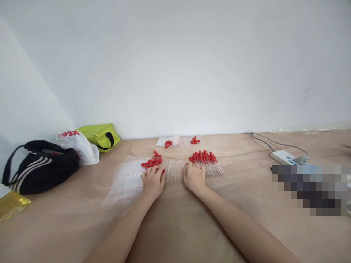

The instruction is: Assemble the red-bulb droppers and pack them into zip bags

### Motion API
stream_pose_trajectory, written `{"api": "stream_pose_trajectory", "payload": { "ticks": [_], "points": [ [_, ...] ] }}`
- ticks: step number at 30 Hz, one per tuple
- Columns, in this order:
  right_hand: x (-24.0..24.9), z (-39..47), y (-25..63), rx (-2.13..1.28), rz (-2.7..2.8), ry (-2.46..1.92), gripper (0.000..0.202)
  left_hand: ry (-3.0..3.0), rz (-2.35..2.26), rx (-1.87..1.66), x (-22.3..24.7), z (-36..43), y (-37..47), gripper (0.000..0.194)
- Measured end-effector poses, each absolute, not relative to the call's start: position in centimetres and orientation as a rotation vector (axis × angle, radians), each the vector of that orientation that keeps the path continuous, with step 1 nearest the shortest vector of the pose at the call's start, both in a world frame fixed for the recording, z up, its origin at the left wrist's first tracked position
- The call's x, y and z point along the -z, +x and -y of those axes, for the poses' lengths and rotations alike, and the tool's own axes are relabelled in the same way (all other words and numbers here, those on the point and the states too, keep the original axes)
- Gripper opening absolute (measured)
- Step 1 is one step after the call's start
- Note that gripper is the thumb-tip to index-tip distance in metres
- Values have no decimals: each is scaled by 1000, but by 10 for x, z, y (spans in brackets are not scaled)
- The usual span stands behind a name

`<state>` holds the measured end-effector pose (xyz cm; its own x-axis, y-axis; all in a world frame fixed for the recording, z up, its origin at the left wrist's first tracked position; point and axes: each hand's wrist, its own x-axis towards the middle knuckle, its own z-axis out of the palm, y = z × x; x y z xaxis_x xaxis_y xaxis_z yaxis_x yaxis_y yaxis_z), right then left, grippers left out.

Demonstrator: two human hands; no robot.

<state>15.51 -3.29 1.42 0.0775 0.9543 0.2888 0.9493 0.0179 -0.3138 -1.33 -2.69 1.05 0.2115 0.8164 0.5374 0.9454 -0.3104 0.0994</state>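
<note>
My left hand (154, 181) rests at the edge of a pile of red rubber dropper bulbs (155, 159), its fingers bent and one red bulb (163, 171) showing at the fingertips. Under and beside it lie overlapping clear plastic bags (123, 181). A row of thin clear tubes (173, 170) lies between my two hands. At the right end of this row, my right hand (195, 178) has its fingers curled together; what they hold is hidden. Just right of it, several droppers with red bulbs (210, 164) lie side by side, tubes towards me.
Farther back lie a few more red bulbs (168, 144), bulbs at the right (195, 140) and clear bags (161, 141). To the left are a black bag (52, 171), a white plastic bag (79, 148) and a lime-green bag (95, 133). A power strip (283, 157) with cables stands right.
</note>
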Motion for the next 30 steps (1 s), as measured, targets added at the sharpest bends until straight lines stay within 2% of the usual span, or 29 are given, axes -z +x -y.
{"api": "stream_pose_trajectory", "payload": {
  "ticks": [4, 7, 14, 19, 30],
  "points": [
    [-13, 40, 159, 28, 1925, -1956, 23, -2250, 1594, 981, -13, 27, -15, 10],
    [-12, 47, 164, 82, 1952, -1927, 26, -2279, 1510, 1110, -16, 34, -12, 11],
    [1, 78, 199, 121, 2034, -1448, 28, -2685, 1316, 1490, -11, 63, 12, 10],
    [2, 99, 229, -11, 2078, -1242, 24, -2906, 1397, 1471, -2, 68, 21, 9],
    [-2, 103, 228, -44, 2136, -1215, 23, -2997, 1253, 1303, -13, 75, 27, 21]
  ]
}}
